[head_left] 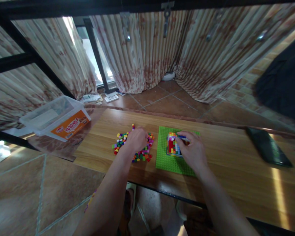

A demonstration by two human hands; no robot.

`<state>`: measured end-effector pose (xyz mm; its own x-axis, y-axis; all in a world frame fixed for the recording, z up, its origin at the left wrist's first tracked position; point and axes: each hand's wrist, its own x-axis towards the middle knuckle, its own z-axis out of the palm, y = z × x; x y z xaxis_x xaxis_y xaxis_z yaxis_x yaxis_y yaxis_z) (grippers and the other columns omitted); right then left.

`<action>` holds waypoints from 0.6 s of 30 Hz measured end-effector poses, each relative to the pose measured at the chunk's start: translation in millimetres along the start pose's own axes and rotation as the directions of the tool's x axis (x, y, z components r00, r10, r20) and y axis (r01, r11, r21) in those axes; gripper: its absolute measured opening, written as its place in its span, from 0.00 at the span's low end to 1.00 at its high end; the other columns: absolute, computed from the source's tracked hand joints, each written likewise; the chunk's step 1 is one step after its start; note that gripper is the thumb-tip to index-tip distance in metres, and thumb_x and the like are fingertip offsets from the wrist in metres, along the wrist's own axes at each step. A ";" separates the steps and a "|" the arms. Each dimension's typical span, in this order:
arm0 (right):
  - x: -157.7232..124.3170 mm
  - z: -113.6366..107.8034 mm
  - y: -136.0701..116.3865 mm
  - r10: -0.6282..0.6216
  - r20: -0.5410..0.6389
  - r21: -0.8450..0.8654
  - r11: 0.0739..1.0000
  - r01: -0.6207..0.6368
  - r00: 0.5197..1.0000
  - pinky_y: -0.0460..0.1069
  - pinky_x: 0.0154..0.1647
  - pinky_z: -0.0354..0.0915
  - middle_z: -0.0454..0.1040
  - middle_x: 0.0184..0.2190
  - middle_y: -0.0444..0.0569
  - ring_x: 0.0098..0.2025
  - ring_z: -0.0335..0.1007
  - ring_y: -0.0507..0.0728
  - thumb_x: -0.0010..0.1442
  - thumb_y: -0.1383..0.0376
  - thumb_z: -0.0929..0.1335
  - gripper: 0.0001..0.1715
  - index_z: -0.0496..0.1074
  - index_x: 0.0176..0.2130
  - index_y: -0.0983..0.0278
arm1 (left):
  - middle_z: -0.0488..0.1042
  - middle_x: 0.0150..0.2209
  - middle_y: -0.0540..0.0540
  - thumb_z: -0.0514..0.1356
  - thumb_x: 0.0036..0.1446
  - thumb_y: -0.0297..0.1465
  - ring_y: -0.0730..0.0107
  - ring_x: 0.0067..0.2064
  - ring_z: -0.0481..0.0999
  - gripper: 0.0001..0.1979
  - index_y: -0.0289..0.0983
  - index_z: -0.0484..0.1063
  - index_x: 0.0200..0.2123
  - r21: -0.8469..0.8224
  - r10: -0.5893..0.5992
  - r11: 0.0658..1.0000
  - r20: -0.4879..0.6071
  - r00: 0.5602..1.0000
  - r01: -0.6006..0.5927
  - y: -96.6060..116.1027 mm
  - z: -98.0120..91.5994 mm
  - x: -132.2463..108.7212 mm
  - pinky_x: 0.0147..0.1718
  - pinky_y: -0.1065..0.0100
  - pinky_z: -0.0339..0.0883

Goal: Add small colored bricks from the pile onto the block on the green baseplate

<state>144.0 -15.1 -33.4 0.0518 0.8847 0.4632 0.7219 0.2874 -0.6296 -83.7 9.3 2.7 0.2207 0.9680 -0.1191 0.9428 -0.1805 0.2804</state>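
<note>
Right hand (191, 149): hovering over the baseplate (167, 162), fingers pinching a blue piece (183, 136) at the build's far edge.
Left hand (137, 139): lying curled, knuckles up, on the bricks (142, 156); cannot tell whether it is gripping any.
Build (172, 146): sitting on the baseplate, partly under the right hand.
Bricks: lying loose just left of the baseplate.
Phone (267, 146): lying at the table's (236, 157) right.
Box (56, 119): sitting at its left end.

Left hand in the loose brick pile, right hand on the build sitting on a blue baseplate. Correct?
Not quite: the baseplate is green, not blue, as the head view shows. The rest holds: left hand in the loose brick pile, right hand on the build sitting on that baseplate.
</note>
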 end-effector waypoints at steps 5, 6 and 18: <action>0.2 -1.0 -2.1 -0.004 0.000 -0.011 1.000 0.004 1.000 0.61 0.50 0.63 0.78 0.37 0.55 0.43 0.71 0.64 0.60 0.59 0.65 0.13 0.77 0.38 0.62 | 0.77 0.40 0.40 0.57 0.55 0.23 0.62 0.41 0.78 0.09 0.34 0.78 0.32 0.026 -0.005 1.000 0.006 1.000 0.005 1.1 2.1 -0.1 0.44 0.65 0.70; 0.2 -1.0 -2.1 -0.004 -0.001 -0.012 1.000 0.004 1.000 0.61 0.50 0.63 0.78 0.37 0.55 0.43 0.71 0.64 0.60 0.59 0.66 0.13 0.77 0.38 0.62 | 0.76 0.41 0.40 0.57 0.55 0.23 0.62 0.42 0.78 0.09 0.34 0.78 0.33 0.027 -0.009 1.000 0.005 1.000 0.009 1.7 2.1 -0.2 0.44 0.65 0.70; 0.3 -1.7 -4.2 0.034 -0.016 0.042 0.999 -0.033 0.999 0.62 0.52 0.63 0.78 0.40 0.54 0.46 0.70 0.63 0.59 0.60 0.67 0.11 0.77 0.38 0.61 | 0.79 0.35 0.43 0.56 0.57 0.26 0.62 0.40 0.77 0.08 0.36 0.75 0.36 -0.053 -0.035 0.998 -0.055 0.998 0.032 -1.0 -6.7 1.0 0.40 0.66 0.67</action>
<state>142.1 -16.7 -29.5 0.0877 0.8879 0.4517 0.6898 0.2730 -0.6706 -86.1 11.6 8.8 0.1737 0.9819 -0.0760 0.9348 -0.1401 0.3264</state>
